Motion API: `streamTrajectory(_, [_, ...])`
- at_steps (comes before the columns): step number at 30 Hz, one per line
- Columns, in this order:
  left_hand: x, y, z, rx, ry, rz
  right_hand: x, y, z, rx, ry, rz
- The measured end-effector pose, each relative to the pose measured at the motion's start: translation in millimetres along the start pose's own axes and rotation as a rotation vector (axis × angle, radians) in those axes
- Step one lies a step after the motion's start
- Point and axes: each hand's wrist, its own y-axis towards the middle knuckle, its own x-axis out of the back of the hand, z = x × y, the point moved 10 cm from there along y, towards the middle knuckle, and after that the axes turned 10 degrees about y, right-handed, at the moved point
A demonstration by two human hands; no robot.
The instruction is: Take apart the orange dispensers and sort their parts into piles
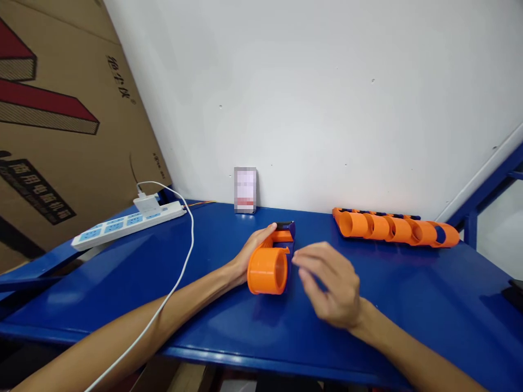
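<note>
My left hand (247,255) grips an orange plastic piece with a dark purple and black part, held over the blue table. At its near end is a wide, hollow orange ring (265,270), its opening turned to the right. Fingers of this hand wrap behind the piece and are partly hidden. Just to the right, my right hand (329,286) hovers with bent fingers and the thumb a little apart from them. Its fingertips are close to the piece's right edge; whether they touch it I cannot tell. Nothing shows between them.
A row of several joined orange rings (398,228) lies at the back right. A small pale box (245,190) stands against the white wall. At the left are a white power strip (128,224) with a charger and a big carton (73,130). The charger's white cable (188,247) crosses my left forearm.
</note>
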Motion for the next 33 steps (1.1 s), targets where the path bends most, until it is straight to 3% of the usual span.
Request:
streamTrajectory(3, [-1.7,1.0,-5.0,-0.058,0.066,0.008,10.4,-5.8,-54.5,-0.283,-0.076,-0.022])
streamTrajectory(5, [-4.3,-2.0,-3.8,-0.077,0.119,-0.007,1.8,-15.6,-81.4,-0.428,-0.099,0.067])
streamTrajectory(8, [-8.9,-9.4,1.3,-0.107,0.223,-0.030,-18.8,-31.2,-100.3,-0.555,-0.142,0.231])
streamTrajectory(12, [-11.6,-18.8,-1.0,-0.214,0.325,-0.066,-37.9,-37.1,-94.6,-0.534,-0.236,0.388])
streamTrajectory(16, [-15.8,-26.3,-12.2,-0.314,0.445,-0.093,-38.7,-30.8,-84.8,-0.456,-0.366,0.439])
streamTrajectory(18, [-19.1,-27.9,-9.0,-0.264,0.414,-0.081,-39.6,-28.9,-84.4,-0.450,-0.436,0.472])
streamTrajectory(24, [-25.3,-33.1,18.3,-0.010,0.014,-0.096,-48.7,-31.7,-95.0,-0.560,-0.519,0.535])
streamTrajectory(29, [-17.1,-30.7,19.2,-0.045,0.085,-0.172,-58.2,-39.1,-102.4,-0.617,-0.500,0.552])
streamTrajectory(33, [-18.5,-28.3,18.4,-0.075,0.121,-0.156,-60.1,-42.3,-106.1,-0.639,-0.493,0.564])
